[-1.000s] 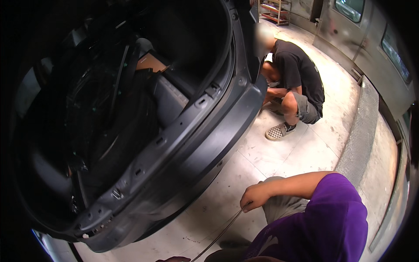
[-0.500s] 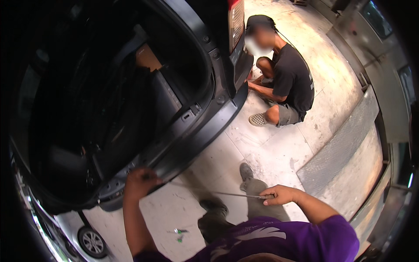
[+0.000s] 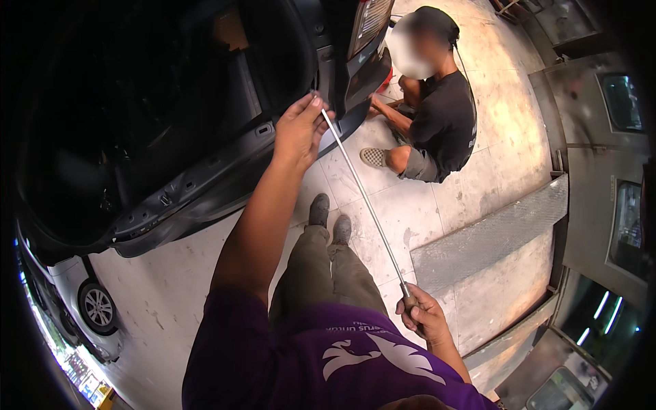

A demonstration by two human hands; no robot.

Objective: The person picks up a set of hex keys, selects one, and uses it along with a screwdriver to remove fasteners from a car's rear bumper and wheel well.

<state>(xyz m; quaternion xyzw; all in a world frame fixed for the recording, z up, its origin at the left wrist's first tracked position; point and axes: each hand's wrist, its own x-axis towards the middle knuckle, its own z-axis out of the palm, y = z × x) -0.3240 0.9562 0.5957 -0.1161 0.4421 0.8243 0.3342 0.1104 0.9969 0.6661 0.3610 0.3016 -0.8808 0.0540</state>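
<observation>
Thin metal rod [image 3: 365, 197] slants over the pale floor [image 3: 171, 287] btwn the dark car's rear bumper [image 3: 198, 217] & the purple shirt [image 3: 287, 355], L hand [image 3: 298, 137] pinching its upper end (tip partly hidden by fingers), R hand [image 3: 429, 318] curled round the darker lower end, most of that covered. Beyond, the open trunk [image 3: 157, 116] is too dark to make out much, & a crouching co-worker [image 3: 444, 126] has hands near the bumper corner, hard to see; silver car [image 3: 72, 273] at lower L is cut off w/ one wheel [image 3: 98, 306] showing.
</observation>
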